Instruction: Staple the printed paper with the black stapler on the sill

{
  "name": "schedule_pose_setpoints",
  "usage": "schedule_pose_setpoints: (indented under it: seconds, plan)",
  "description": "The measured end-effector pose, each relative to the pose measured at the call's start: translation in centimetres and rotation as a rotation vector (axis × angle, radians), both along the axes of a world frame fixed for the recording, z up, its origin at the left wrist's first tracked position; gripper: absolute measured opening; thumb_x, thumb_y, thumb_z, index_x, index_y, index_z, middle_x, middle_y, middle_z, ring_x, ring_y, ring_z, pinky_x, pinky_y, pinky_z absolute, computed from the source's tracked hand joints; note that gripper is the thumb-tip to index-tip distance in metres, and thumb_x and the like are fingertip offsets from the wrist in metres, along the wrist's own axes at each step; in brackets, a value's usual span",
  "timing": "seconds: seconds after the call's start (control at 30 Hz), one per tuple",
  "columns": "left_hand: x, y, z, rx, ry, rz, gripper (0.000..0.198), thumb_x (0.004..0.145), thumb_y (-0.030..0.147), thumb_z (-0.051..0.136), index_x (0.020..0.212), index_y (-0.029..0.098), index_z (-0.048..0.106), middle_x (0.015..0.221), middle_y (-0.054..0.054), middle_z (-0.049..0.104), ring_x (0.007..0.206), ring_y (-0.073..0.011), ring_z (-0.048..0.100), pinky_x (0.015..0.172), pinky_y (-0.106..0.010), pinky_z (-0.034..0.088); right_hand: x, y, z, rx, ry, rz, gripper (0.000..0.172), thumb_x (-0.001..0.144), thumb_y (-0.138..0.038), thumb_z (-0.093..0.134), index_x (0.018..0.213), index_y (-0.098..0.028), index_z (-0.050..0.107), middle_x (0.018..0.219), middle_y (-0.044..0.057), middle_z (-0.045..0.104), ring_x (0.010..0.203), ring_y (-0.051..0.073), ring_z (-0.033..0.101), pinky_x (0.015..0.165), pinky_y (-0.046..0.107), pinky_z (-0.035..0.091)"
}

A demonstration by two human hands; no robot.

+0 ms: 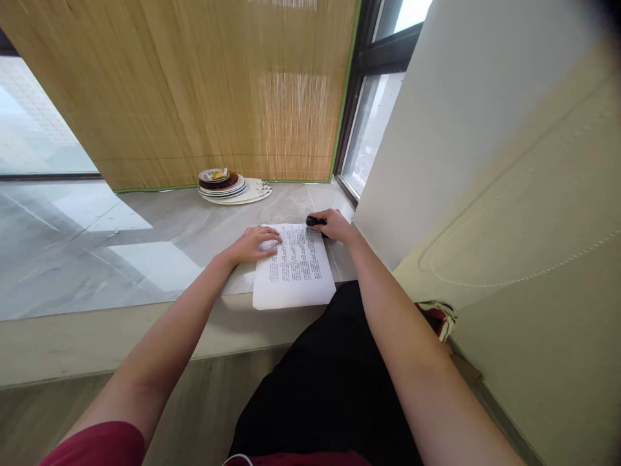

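Note:
Printed paper (pixel 295 291) lies on the stone window sill, its near edge jutting past the sill's front. My left hand (pixel 255 244) rests on the left side of the sheet, fingers apart and pressed flat. At the far right corner of the paper, my right hand (pixel 334 224) is closed around a black stapler (pixel 316 221). The stapler's front end points left over the corner. My fingers hide most of its body, so whether its jaws touch the paper cannot be seen.
A stack of plates (pixel 222 184) stands on the sill (pixel 174 220) near the bamboo blind (pixel 218 90). A wall (pixel 417 162) rises close on the right, beside the window frame (pixel 361 97). A red and white bag-like item (pixel 439 317) sits low by the wall.

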State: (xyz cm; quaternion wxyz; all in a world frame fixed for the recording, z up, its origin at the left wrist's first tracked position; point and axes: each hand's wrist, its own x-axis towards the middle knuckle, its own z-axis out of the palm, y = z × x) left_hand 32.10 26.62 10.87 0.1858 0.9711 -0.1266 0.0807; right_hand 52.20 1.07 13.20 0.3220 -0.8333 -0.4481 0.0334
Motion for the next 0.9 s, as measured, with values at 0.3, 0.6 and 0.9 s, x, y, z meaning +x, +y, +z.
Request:
schedule_pose_setpoints:
  seconds: [0.3,0.6,0.9]
  plan:
    - [0.1,0.1,-0.3,0.016,-0.010,-0.013,0.043,0.098,0.057,0.059,0.128,0.031,0.074,0.142,-0.008,0.065,0.132,-0.0343,0.057,0.117,-0.053,0.033,-1.8,1.6,0.2,-0.226,-0.151,-0.111,0.049,0.092,-0.015,0.066,0.136,-0.034,0.074,0.136,0.003,0.074,0.133,0.031,0.060,0.111,0.044,0.047]
    - [0.1,0.4,-0.7,0.004,-0.018,-0.009,0.042,0.097,0.057,0.060,0.127,0.030,0.074,0.142,-0.008,0.066,0.132,-0.0337,0.057,0.117,-0.052,0.033,-1.6,1.9,0.1,-0.220,-0.138,-0.120,0.050,0.094,-0.015,0.065,0.141,-0.034,0.071,0.138,0.003,0.073,0.135,0.030,0.058,0.112,0.043,0.045]
    - [0.1,0.5,-0.8,-0.005,-0.030,-0.010,0.041,0.096,0.057,0.061,0.125,0.030,0.075,0.141,-0.008,0.066,0.132,-0.0334,0.057,0.117,-0.053,0.034,-1.7,1.9,0.2,-0.244,-0.158,-0.113,0.049,0.094,-0.016,0.065,0.139,-0.034,0.072,0.136,0.004,0.074,0.136,0.034,0.058,0.113,0.049,0.045]
